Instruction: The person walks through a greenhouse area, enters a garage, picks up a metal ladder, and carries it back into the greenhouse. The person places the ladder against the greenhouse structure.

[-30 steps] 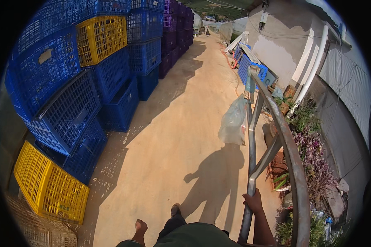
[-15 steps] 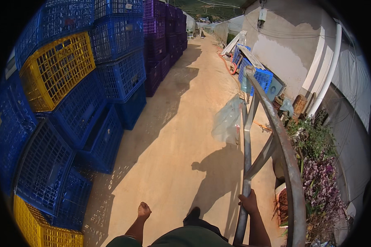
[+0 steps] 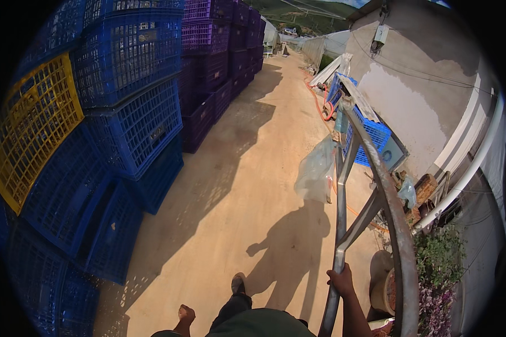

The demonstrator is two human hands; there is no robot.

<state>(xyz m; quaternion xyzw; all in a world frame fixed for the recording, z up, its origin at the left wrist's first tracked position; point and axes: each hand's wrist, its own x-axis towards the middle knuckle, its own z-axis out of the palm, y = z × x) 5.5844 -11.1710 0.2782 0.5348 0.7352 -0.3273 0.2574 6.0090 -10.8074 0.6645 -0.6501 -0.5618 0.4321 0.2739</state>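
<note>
My right hand is wrapped round the lower rail of a grey welded metal frame, which stretches ahead of me along my right side. Diagonal braces join this rail to a thicker, rust-marked upper one. At the frame's far end hangs a clear plastic bag. My left hand swings low beside my body, its fingers curled, and I see nothing in it.
On the left rise stacks of blue crates, a yellow crate and purple crates. A concrete path runs ahead. Along the right are a wall, blue crates, an orange hose, a white pipe and plants.
I have moved forward along the path; the crates and plants have slid back past me. My left hand has swung lower and back. My right hand keeps its grip on the frame.
</note>
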